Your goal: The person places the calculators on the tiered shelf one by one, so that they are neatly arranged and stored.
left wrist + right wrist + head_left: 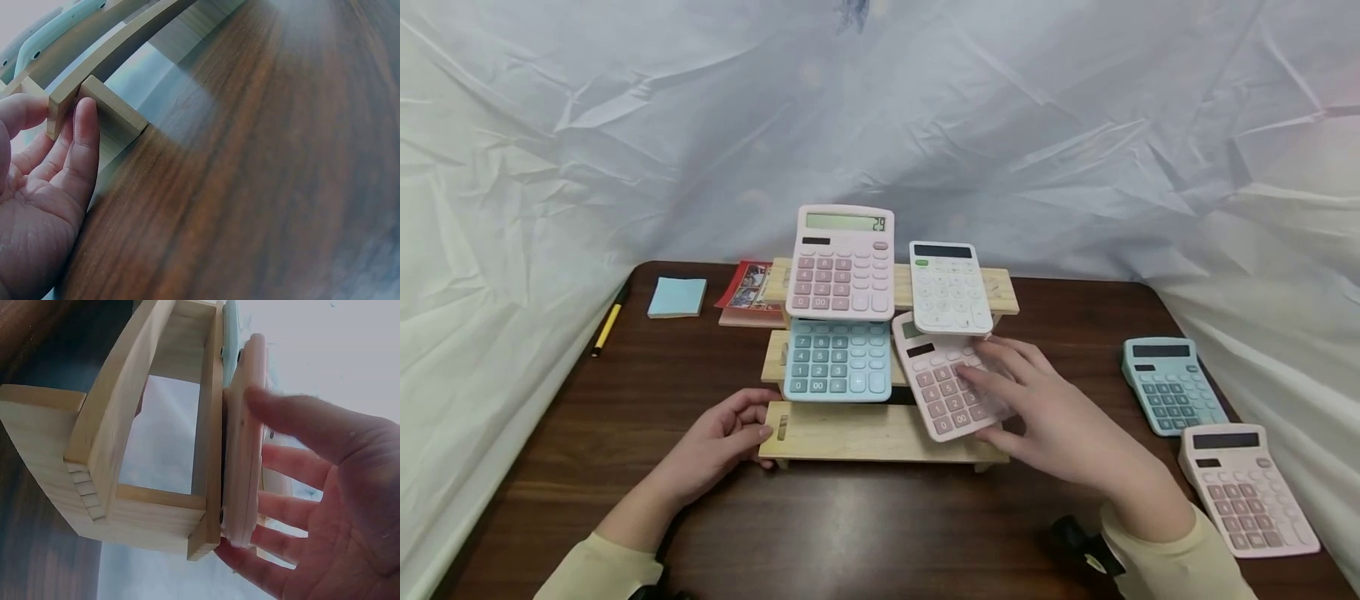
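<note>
A three-step wooden rack [850, 437] stands mid-table, bearing several calculators. My left hand [722, 442] grips the left end of its lowest step; in the left wrist view the thumb lies over the board's end, fingers beneath. My right hand [1048, 412] holds a pink calculator [936, 392] by its right side, tilted on the middle step. In the right wrist view the thumb touches one edge of this pink calculator [240, 462], fingers across its face. Beside it sits a blue calculator [838, 367]. On the top step are another pink calculator [841, 275], displaying 29, and a white calculator [951, 292].
At the table's right lie another blue calculator [1172, 387] and another pink calculator [1247, 492]. Blue sticky notes [677, 297] and a yellow-black pen [607, 327] lie at the left. A red printed booklet [748, 287] is partly behind the rack. White sheeting [880, 125] surrounds the table.
</note>
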{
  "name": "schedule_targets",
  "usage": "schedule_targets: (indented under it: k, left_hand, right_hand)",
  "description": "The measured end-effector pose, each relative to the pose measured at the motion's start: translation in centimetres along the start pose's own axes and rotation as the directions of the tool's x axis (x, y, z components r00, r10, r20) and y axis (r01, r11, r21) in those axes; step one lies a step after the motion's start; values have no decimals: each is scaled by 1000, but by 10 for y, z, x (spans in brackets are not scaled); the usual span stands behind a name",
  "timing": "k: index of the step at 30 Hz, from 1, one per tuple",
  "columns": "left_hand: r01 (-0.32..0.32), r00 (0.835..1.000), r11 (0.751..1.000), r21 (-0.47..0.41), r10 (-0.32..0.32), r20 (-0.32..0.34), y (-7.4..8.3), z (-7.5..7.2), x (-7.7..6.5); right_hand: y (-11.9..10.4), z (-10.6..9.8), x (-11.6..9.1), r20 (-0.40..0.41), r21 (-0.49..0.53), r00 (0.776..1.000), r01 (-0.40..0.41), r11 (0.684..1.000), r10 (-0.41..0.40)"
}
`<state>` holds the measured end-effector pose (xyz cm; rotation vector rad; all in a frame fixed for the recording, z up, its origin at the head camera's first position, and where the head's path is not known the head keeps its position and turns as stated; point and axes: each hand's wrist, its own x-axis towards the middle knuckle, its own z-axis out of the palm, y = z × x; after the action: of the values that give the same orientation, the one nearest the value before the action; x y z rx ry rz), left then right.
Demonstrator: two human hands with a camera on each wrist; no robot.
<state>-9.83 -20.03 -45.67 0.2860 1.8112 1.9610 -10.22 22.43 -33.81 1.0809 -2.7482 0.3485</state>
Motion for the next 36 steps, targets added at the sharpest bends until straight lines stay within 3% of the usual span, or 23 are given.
schedule_targets:
  k: [8,15,27,36]
  left_hand:
    - [4,1000,1000,-5,-4,1,0,1,0]
    - [-17,1000,1000,2,17,16,1,0,0]
    - [-11,1000,1000,3,11,9,-1,1,-1]
    - [-31,999,1000,2,31,24,2,1,-1]
  right_hand:
    - [-4,5,3,-61,4,998,26,1000,-26]
    - [-6,7,4,-62,-20,998,16,1000,-17]
    - [-6,19,11,-164,-22,986,-3,1000,-1]
    - [0,25,15,-188,-7,982,-15,1000,14]
